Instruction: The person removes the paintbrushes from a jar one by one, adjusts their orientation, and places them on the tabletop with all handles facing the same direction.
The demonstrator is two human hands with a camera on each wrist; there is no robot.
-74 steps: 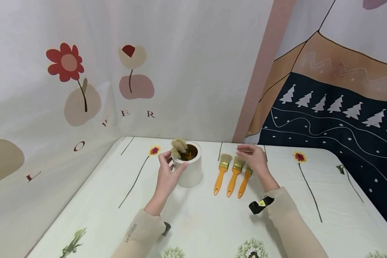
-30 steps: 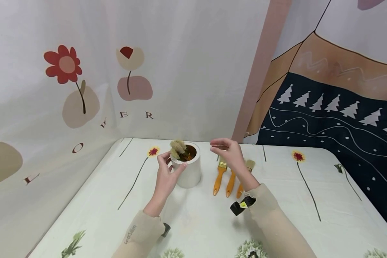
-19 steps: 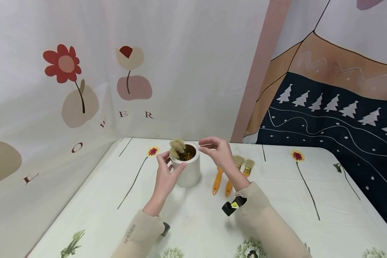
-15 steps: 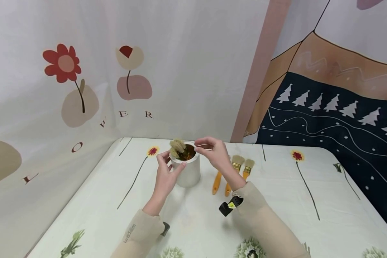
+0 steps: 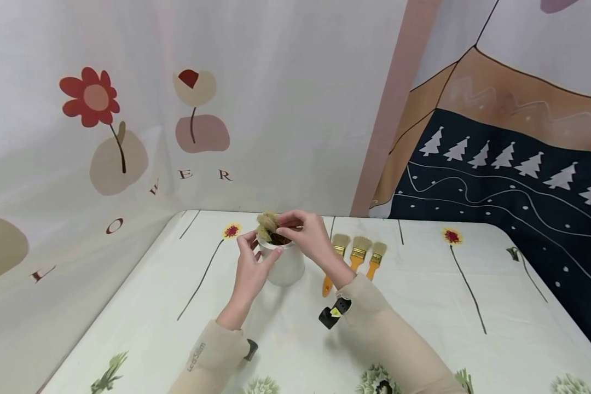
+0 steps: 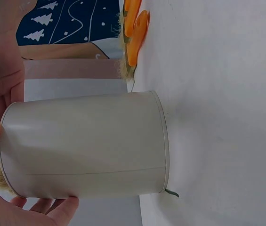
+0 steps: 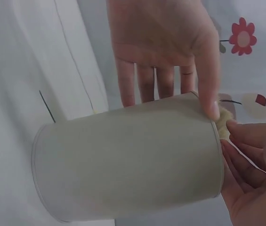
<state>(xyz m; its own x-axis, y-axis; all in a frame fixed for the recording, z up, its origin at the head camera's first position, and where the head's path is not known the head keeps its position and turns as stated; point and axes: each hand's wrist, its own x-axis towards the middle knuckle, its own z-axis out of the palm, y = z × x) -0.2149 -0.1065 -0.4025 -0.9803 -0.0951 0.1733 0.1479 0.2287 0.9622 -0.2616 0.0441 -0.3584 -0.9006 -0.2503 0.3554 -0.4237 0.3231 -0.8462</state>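
A pale, cylindrical container (image 5: 287, 268) stands on the table, its rim toward me in the head view. My left hand (image 5: 251, 268) holds it from the left, thumb at the rim and fingers behind the wall. Bristles (image 5: 266, 223) of at least one paintbrush stick out at its left edge; the handle is hidden inside. My right hand (image 5: 309, 235) reaches over the rim, its thumb and fingers pinching the bristles, which also show in the right wrist view (image 7: 224, 121). Three flat paintbrushes (image 5: 359, 250) with orange handles lie right of the container, partly behind my right wrist.
A white floral cloth (image 5: 285, 350) covers the table. Behind it hangs a pale printed curtain (image 5: 285, 109), with a dark tree-patterned cloth (image 5: 497, 191) at the right. A black strap camera (image 5: 334, 313) sits on the right wrist.
From above the loose paintbrushes, my right hand has moved left over the container's rim to the bristles inside, uncovering the brush heads. My left hand has stayed on the container.
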